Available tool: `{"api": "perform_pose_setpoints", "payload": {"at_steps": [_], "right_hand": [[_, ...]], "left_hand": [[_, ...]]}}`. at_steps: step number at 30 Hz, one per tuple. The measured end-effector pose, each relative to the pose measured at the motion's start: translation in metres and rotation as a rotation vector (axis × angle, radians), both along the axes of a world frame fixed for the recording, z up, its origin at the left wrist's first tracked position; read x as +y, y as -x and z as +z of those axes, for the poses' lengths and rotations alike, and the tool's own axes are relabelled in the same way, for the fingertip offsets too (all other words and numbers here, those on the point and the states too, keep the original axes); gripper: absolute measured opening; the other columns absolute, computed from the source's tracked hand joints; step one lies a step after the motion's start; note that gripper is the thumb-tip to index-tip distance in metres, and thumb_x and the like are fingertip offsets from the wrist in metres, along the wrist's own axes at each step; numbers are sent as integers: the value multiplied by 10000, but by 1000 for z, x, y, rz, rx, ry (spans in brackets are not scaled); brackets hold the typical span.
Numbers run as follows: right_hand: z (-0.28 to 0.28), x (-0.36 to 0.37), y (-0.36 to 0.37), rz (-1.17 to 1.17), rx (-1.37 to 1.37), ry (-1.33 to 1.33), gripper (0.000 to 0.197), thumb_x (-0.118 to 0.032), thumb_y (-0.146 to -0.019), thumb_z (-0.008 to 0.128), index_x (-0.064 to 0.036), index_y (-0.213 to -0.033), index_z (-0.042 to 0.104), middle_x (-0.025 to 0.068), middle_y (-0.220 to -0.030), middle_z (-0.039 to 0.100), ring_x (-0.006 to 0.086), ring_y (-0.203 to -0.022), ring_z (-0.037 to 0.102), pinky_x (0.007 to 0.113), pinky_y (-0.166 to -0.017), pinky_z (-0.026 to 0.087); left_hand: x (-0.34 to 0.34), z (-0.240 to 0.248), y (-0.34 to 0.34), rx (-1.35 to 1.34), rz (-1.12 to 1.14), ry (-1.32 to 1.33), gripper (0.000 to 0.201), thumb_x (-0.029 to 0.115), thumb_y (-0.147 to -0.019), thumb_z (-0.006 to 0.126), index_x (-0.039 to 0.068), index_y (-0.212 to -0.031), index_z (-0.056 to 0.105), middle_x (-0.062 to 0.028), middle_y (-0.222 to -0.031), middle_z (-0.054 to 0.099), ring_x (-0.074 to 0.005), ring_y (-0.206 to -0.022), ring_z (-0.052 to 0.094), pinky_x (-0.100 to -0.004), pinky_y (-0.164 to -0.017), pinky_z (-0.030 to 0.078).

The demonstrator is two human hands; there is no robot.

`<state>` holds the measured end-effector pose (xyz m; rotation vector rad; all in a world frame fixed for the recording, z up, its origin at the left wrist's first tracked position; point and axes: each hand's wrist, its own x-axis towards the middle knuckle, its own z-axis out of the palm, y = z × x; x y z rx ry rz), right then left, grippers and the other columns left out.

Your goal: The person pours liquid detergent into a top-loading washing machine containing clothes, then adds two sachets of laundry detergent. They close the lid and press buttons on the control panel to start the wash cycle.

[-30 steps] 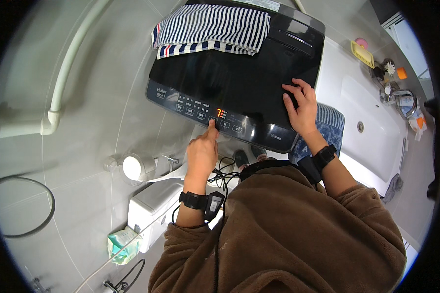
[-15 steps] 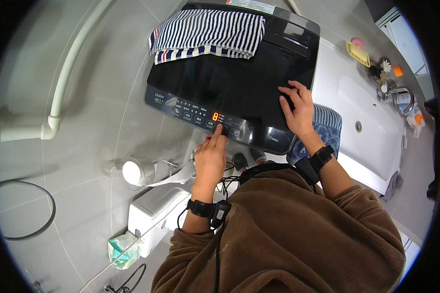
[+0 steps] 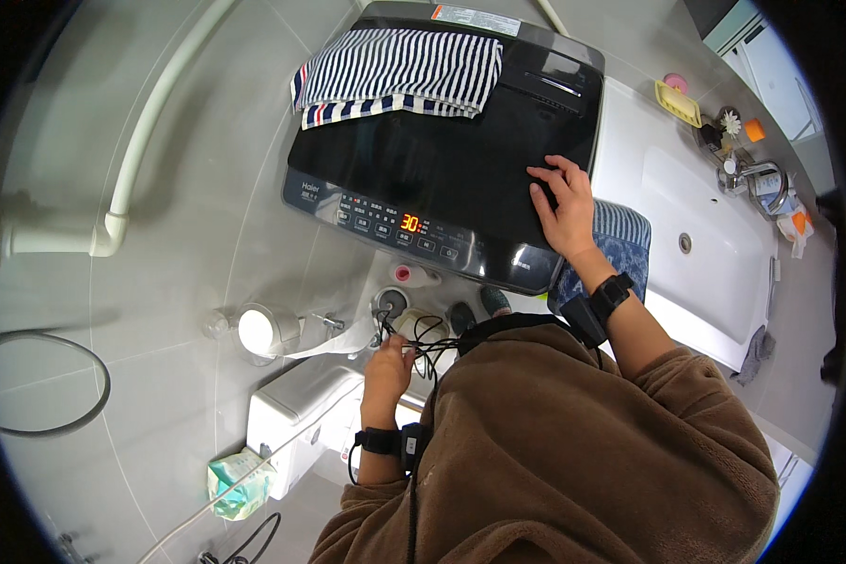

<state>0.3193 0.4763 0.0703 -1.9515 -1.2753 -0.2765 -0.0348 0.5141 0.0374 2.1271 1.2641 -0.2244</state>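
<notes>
A black top-loading washing machine (image 3: 414,160) stands in front of me, its lid down. Along its near edge runs a panel of buttons with a lit red-orange display (image 3: 410,223). My right hand (image 3: 566,202) rests on the right part of the lid, open, with fingers apart and slightly bent. Below the panel, away from the machine, is my left hand (image 3: 385,371), its fingers bent beside thin black cables (image 3: 428,343); whether it grips any of them is unclear. A folded striped cloth (image 3: 399,75) lies on the far left of the lid.
To the right is a white basin (image 3: 672,273) with a tap (image 3: 761,179) and a yellow soap dish (image 3: 677,101). A blue patterned fabric item (image 3: 611,254) sits between machine and basin. At left are a toilet-roll holder (image 3: 258,332), a white cistern (image 3: 301,404) and a wall pipe (image 3: 127,179).
My left hand has left the button panel and moved down toward me, to the cables. The figure on the display has changed. My right hand stays on the lid.
</notes>
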Motion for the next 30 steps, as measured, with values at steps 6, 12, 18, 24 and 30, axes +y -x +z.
{"api": "perform_pose_setpoints", "payload": {"at_steps": [6, 12, 18, 24, 30], "right_hand": [[1, 0, 0, 4, -3, -9, 204, -116, -797, 663, -95, -999, 678, 103, -1105, 561, 273, -918, 550, 377, -834, 446], [-4, -2, -3, 0, -9, -26, 189, -147, -792, 665, -107, -976, 679, 122, -1117, 566, 310, -1014, 540, 417, -869, 439], [-10, -8, -3, 16, 0, -83, 244, -183, -783, 676, -99, -1011, 664, 130, -1150, 552, 318, -1022, 533, 411, -886, 433], [15, -31, 9, 177, 91, 180, 406, -301, -784, 678, -84, -1125, 645, 175, -1244, 523, 367, -1106, 509, 434, -917, 434], [52, -104, 46, 271, 394, 639, 466, -312, -823, 639, -63, -1214, 590, 179, -1163, 585, 368, -1025, 586, 443, -894, 465]], "left_hand": [[-12, -15, 10, 23, -119, 12, 368, 232, -826, 652, 51, -1125, 538, -204, -1009, 632, -390, -901, 616, -459, -769, 495], [-17, 6, -22, -289, -201, -66, 291, 42, -725, 681, 61, -1002, 596, -177, -839, 630, -343, -751, 621, -429, -643, 470], [-17, 14, -23, -179, -268, 44, 337, 135, -709, 731, 86, -1017, 605, -149, -833, 639, -327, -716, 621, -421, -605, 463], [-2, -3, -5, -98, -387, 31, 416, 199, -745, 730, 62, -1103, 569, -180, -959, 645, -376, -887, 617, -453, -732, 490], [10, -13, -4, 10, -520, 83, 383, 224, -788, 692, 53, -1106, 563, -207, -985, 640, -401, -916, 606, -477, -751, 483]]}}
